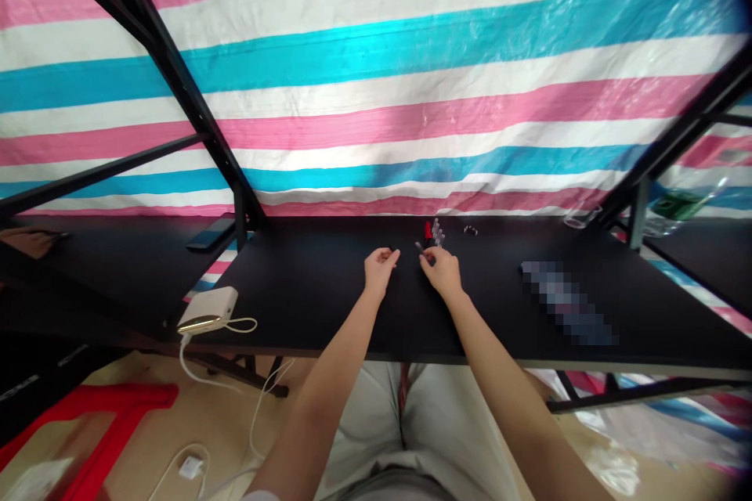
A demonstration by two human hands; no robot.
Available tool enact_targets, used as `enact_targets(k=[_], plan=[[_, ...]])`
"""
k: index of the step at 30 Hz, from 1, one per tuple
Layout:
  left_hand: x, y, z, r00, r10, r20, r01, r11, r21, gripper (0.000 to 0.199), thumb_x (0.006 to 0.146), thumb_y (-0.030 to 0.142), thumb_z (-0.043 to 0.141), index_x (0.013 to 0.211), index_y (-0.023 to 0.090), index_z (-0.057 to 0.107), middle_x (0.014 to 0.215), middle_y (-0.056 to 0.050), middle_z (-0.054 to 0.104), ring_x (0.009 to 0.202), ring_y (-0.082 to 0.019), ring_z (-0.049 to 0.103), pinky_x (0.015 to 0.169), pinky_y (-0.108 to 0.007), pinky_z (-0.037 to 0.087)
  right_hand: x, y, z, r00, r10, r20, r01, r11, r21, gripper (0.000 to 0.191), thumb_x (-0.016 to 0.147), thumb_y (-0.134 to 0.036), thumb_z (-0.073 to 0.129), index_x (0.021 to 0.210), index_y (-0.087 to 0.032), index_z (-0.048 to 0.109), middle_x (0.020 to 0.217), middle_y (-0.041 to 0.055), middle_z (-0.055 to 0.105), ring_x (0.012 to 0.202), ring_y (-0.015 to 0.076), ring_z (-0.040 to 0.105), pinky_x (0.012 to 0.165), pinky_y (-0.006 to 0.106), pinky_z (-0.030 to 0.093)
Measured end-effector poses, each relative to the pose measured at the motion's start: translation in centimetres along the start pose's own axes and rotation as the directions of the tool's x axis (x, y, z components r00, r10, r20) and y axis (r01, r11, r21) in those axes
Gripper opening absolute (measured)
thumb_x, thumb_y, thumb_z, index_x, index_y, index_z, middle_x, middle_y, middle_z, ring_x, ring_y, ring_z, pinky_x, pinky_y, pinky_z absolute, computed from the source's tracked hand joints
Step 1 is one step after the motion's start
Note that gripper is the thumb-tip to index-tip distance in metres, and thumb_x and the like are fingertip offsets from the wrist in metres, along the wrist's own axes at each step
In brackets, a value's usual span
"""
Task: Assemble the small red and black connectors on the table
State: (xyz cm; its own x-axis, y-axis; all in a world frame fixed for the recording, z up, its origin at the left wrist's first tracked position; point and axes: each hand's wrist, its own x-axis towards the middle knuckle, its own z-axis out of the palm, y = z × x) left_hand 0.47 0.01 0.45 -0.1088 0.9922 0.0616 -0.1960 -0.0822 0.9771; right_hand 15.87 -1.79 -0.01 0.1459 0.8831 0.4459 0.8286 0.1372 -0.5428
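The right hand [443,272] is nearly closed, thumb and forefinger pinching a slim grey piece [419,247] whose long axis slants away and leftward from the fingertips. Left of it, the left hand [379,272] curls with thumb near forefinger; whether it grips anything is too small to tell. Just beyond the right hand stand a small red piece [428,231] and a cluster of translucent, greyish pegs [438,233]. Farther right lies a small, shiny, rounded item [471,230], all on the smooth black tabletop [317,282].
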Motion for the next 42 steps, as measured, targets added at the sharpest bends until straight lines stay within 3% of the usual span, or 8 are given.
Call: enact_targets(k=[4,9,14,20,24,31,37,42], plan=[[0.4,-0.7,1.7,0.974,0.131,0.183,-0.184,0.931,0.314,0.017,0.059,0.029,0.068,0.070,0.016,0.063,0.062,-0.001,0.058,0.053,-0.010,0.047,0.058,-0.024,0.039,0.4,1.9,-0.9,0.968,0.241,-0.067,-0.240,0.971,0.012,0.015,0.073,-0.032,0.050,0.078,-0.019,0.058,0.072,0.0016,0.063,0.072,0.0168,0.056,0.067,0.027,0.034],[1.2,-0.9,4.6,0.924,0.218,0.313,-0.359,0.774,0.521,0.008,0.060,0.022,0.066,0.067,0.019,0.063,0.064,-0.001,0.057,0.061,-0.013,0.048,0.066,-0.027,0.038,0.7,2.8,-1.3,0.952,0.301,-0.049,-0.303,0.953,-0.030,0.015,0.073,-0.031,0.050,0.077,-0.020,0.059,0.074,0.0027,0.064,0.074,0.0180,0.056,0.066,0.028,0.033],[1.4,-1.5,6.7,0.938,0.208,0.278,-0.347,0.602,0.719,0.006,0.064,0.024,0.065,0.066,0.019,0.063,0.070,-0.004,0.057,0.074,-0.018,0.049,0.073,-0.031,0.036,1.0,3.3,-0.8,0.946,0.321,-0.032,-0.323,0.944,-0.063,0.016,0.073,-0.032,0.050,0.078,-0.020,0.060,0.074,0.0026,0.062,0.073,0.0167,0.054,0.063,0.027,0.033],[1.3,-2.4,7.4,0.940,0.206,0.272,-0.338,0.463,0.819,0.010,0.068,0.029,0.063,0.069,0.019,0.063,0.076,-0.006,0.057,0.082,-0.022,0.048,0.074,-0.034,0.033,1.1,3.8,-0.5,0.948,0.318,-0.028,-0.319,0.940,-0.124,0.019,0.073,-0.033,0.050,0.080,-0.019,0.062,0.076,0.0036,0.060,0.075,0.0177,0.054,0.061,0.027,0.031],[1.0,-1.9,6.9,0.929,0.217,0.298,-0.368,0.475,0.799,0.014,0.067,0.029,0.063,0.077,0.019,0.062,0.079,-0.006,0.057,0.083,-0.021,0.048,0.075,-0.033,0.033,1.0,3.9,-0.5,0.954,0.297,-0.035,-0.299,0.948,-0.112,0.020,0.074,-0.033,0.050,0.081,-0.018,0.062,0.076,0.0038,0.059,0.073,0.0173,0.053,0.061,0.027,0.031],[-0.3,-0.8,6.2,0.845,0.314,0.432,-0.534,0.463,0.708,0.031,0.077,0.022,0.050,0.108,0.023,0.055,0.094,-0.006,0.057,0.087,-0.019,0.048,0.076,-0.030,0.032,0.9,4.0,-0.4,0.959,0.278,-0.047,-0.282,0.952,-0.117,0.019,0.073,-0.033,0.050,0.081,-0.019,0.061,0.075,0.0037,0.059,0.073,0.0173,0.052,0.061,0.027,0.031],[-0.1,-0.4,6.0,0.861,0.292,0.416,-0.508,0.482,0.714,0.019,0.078,0.024,0.050,0.094,0.021,0.061,0.094,-0.007,0.059,0.087,-0.020,0.048,0.079,-0.032,0.031,0.8,4.0,-0.4,0.966,0.255,-0.050,-0.259,0.957,-0.128,0.019,0.075,-0.031,0.048,0.079,-0.018,0.061,0.075,0.0041,0.059,0.074,0.0169,0.052,0.062,0.027,0.032],[0.1,0.2,4.4,0.875,0.315,0.368,-0.484,0.597,0.639,0.010,0.073,0.022,0.056,0.081,0.020,0.062,0.083,-0.005,0.060,0.076,-0.017,0.050,0.077,-0.032,0.033,0.7,3.7,-0.5,0.966,0.255,-0.043,-0.259,0.950,-0.173,0.017,0.076,-0.029,0.047,0.079,-0.018,0.061,0.080,0.0060,0.060,0.078,0.0189,0.053,0.062,0.028,0.031]])
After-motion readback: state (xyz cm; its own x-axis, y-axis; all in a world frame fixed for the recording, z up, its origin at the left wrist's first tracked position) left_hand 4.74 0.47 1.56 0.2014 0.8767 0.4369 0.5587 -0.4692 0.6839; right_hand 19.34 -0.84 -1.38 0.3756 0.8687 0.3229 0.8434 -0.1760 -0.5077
